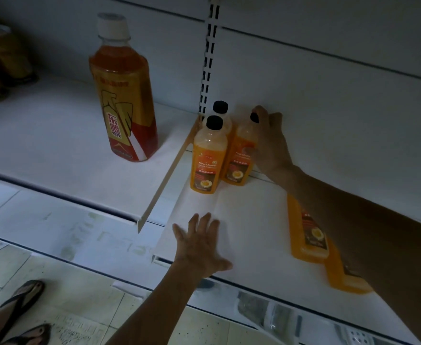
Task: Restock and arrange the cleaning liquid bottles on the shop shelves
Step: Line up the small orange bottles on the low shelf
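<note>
1. Three orange floor-cleaner bottles stand upright at the centre of the frame, tucked into the back corner of the shelf (241,220) beside the divider (169,175): a front bottle (208,158), a rear bottle (223,115) and a third bottle (239,155).
2. The right hand (269,143) has its fingers curled round the third bottle, just beside the other two.
3. The left hand (199,245) lies spread flat on the shelf front, holding nothing.
4. Left to do, by my judgement: two lying bottles (306,232) at the lower right, partly under the forearm, need standing up.
5. A large drink bottle (123,95) in the upper left looks misplaced.
</note>
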`<state>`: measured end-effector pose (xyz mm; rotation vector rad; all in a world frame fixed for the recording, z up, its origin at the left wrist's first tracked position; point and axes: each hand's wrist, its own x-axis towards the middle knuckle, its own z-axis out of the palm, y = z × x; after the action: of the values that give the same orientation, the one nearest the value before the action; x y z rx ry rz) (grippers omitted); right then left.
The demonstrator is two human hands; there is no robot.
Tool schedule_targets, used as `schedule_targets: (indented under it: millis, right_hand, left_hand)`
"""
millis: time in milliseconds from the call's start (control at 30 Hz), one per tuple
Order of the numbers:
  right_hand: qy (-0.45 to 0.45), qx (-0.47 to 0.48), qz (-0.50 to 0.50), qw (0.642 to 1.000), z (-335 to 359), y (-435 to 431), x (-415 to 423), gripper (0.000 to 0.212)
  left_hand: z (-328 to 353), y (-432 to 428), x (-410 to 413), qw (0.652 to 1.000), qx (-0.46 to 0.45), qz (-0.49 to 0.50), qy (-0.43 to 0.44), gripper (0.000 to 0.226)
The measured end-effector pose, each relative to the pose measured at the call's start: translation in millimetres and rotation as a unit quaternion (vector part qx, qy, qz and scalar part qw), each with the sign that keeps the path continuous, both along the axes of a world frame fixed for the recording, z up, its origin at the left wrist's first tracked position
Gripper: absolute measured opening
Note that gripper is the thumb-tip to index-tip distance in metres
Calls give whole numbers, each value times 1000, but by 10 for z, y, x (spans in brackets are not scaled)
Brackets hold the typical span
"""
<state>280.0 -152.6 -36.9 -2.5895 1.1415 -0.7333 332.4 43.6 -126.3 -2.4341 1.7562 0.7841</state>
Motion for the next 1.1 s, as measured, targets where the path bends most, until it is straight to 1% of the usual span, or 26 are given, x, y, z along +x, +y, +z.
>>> schedule_targets:
  millis: [100, 200, 267, 300, 333, 367, 400, 433, 467, 500, 533, 600, 633, 700, 733, 800, 867, 933, 967, 1100]
  right_hand:
    - [10, 13, 3, 1000, 22, 6, -46, 71]
    - [4, 26, 29, 999, -3, -5, -243, 80]
    - [-8, 33, 1, 999, -110, -45, -508, 80]
    - [2, 52, -36, 998, -196, -56, -683, 77]
    - [29, 81, -77, 993, -322, -66, -886, 74]
    - [82, 116, -116, 983, -447, -31, -1091, 69]
    - [145, 143, -139, 969, -573, 24, -1263, 66]
    - [196, 152, -147, 958, -671, 107, -1387, 69]
    - [227, 149, -142, 952, -751, 158, -1458, 75]
    - [234, 147, -137, 951, -783, 193, -1467, 76]
    - [240, 144, -133, 951, -803, 202, -1456, 68]
    - [259, 136, -112, 950, -744, 226, -1414, 56]
    - [270, 135, -103, 948, -700, 257, -1397, 54]
    - [285, 152, -81, 943, -625, 327, -1401, 53]
    - [274, 171, -71, 944, -597, 375, -1411, 55]
    - [213, 243, -73, 944, -591, 432, -1425, 66]
    - [132, 345, -100, 924, -615, 439, -1432, 83]
    - [74, 422, -120, 896, -685, 420, -1449, 92]
    - [57, 435, -126, 890, -722, 408, -1464, 91]
    - [-14, 442, -107, 891, -730, 454, -1545, 85]
  left_hand:
    - [6, 4, -24, 1000, 1, 9, 13, 94]
    - [-4, 4, -45, 1000, -2, 19, 1, 94]
    - [-34, 48, -112, 999, -39, 3, -18, 88]
    - [-64, 99, -185, 996, -89, -22, -16, 84]
    - [-120, 164, -274, 985, -161, -61, -10, 82]
    - [-164, 224, -375, 972, -213, -97, -6, 83]
    - [-223, 247, -470, 961, -255, -108, 2, 83]
    - [-288, 223, -544, 954, -283, -102, 19, 79]
    - [-332, 180, -604, 946, -308, -91, 40, 72]
    - [-310, 120, -651, 945, -314, -67, 70, 68]
    - [-253, 29, -704, 946, -305, -33, 107, 72]
    - [-154, -121, -849, 957, -254, 20, 136, 92]
    - [-115, -175, -928, 960, -240, 36, 142, 97]
    - [-90, -260, -1088, 952, -247, 56, 173, 100]
    - [-102, -286, -1145, 948, -245, 64, 191, 100]
    - [-152, -294, -1206, 945, -226, 84, 221, 101]
    - [-216, -292, -1208, 935, -215, 106, 263, 103]
    - [-274, -285, -1185, 924, -215, 107, 298, 100]
    - [-299, -284, -1171, 919, -218, 104, 311, 97]
    - [-341, -259, -1162, 901, -255, 94, 337, 88]
